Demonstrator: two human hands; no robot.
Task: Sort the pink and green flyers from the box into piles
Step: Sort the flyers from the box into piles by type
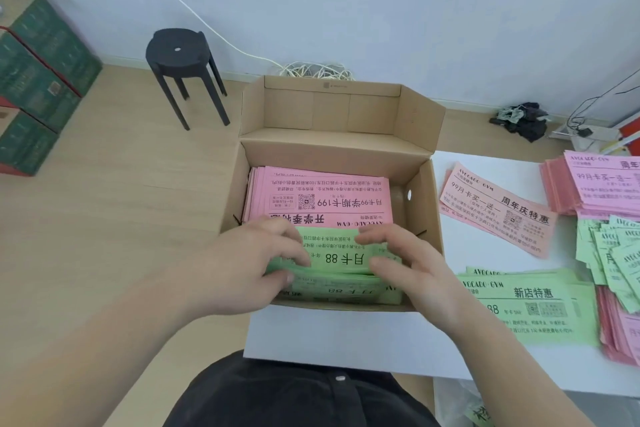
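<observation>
You sat over a wood floor (pixel 121 218) with a white table (pixel 346 336) running off to your right. The box (pixel 332 146) stood open on the table's left end, straight ahead of you, its lid flap tipped back toward the wall. Green cartons (pixel 38 80) were stacked at the far left, and a black stool (pixel 180 55) stood between them and the box. Inside the box, pink flyers (pixel 322 191) filled the far half, lying flat with their print upside down to you, and green flyers (pixel 343 258) filled the near half, overlapping the pink ones' near edge. On the table to the right of the box lay a green pile (pixel 530 308) nearest you, a thin pink pile (pixel 498 215) set askew beyond it, a thicker pink stack (pixel 602 184) at the far right, a loose green heap (pixel 616 253) below that stack, and more pink sheets (pixel 620 333) under the heap at the frame's edge. Both your hands were in the box's near half. Your left hand (pixel 249 260) gripped the left end of the green flyers, fingers curled over the top and thumb at the near edge. Your right hand (pixel 405 263) pinched their right end the same way, fingers on top, thumb pressed in below. A dark cloth (pixel 523 118) lay on the floor by the wall, and a coil of white cable (pixel 318 71) lay behind the box.
</observation>
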